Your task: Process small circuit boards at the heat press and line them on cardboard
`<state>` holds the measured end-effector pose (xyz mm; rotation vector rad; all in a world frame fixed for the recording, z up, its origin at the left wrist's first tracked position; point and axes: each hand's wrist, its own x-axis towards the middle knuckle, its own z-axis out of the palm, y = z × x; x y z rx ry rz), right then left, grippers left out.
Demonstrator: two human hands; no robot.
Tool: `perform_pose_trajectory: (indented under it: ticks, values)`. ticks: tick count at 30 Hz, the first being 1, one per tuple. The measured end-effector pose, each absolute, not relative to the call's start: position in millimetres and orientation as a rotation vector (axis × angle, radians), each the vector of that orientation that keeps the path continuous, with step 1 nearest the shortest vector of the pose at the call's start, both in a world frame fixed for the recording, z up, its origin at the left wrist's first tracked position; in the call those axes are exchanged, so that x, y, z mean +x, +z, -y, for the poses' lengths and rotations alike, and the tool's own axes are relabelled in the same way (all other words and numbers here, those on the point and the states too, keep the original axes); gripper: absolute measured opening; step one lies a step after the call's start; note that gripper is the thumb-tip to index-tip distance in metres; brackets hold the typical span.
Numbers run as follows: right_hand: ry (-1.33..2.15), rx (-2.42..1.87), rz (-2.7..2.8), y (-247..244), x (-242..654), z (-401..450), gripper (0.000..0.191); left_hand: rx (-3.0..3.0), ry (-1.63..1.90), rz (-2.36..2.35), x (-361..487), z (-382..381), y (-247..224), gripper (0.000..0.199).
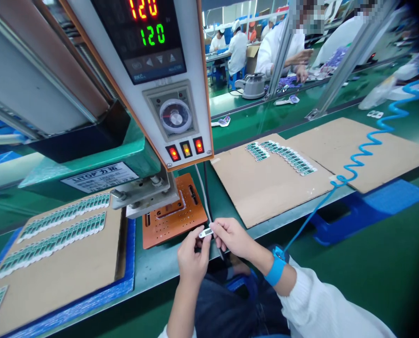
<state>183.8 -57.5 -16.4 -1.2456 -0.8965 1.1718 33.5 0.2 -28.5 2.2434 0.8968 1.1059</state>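
Between my two hands is a small white plastic casing [205, 233] with a dark window, held in front of the press. My left hand [192, 256] pinches its left end between thumb and fingers. Thumb and fingers of my right hand [232, 236] close on its right end; a blue wrist strap [276, 266] circles that wrist. Just beyond my hands lies the orange perforated base plate [176, 225] of the press. The press head [146, 197] hangs above the plate.
Rows of similar white-and-green pieces [54, 244] lie on cardboard at left, and more pieces [290, 157] on cardboard [265, 197] at right. A control box [181, 84] reading 120 overhangs the bench. A coiled blue cord [357, 162] runs to my wrist. Co-workers sit beyond.
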Motion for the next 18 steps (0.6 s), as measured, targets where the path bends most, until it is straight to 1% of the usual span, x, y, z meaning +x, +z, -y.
perform_pose_trajectory:
  ticks: [7,11,15,17,18]
  values:
    - [1.222,-1.196,0.848,-18.1,187.0,54.9,0.054,2.218,1.105,-0.871,39.9,-2.3,-24.2,0.019]
    - [1.257,-1.197,0.845,-15.5,186.9,59.9,0.059,2.203,1.233,-0.868,32.0,15.9,-17.2,0.012]
    - [1.271,-1.245,0.794,-21.7,188.5,65.4,0.060,2.199,1.461,-0.980,-27.4,14.7,-15.7,0.012]
    - [1.263,-1.294,0.797,-27.6,191.7,64.0,0.059,2.299,1.463,-1.273,-82.7,-6.5,-9.2,0.017]
    - [1.271,-1.306,0.802,-30.4,193.2,62.8,0.060,2.340,1.399,-1.553,-114.5,-21.1,-2.7,0.023]
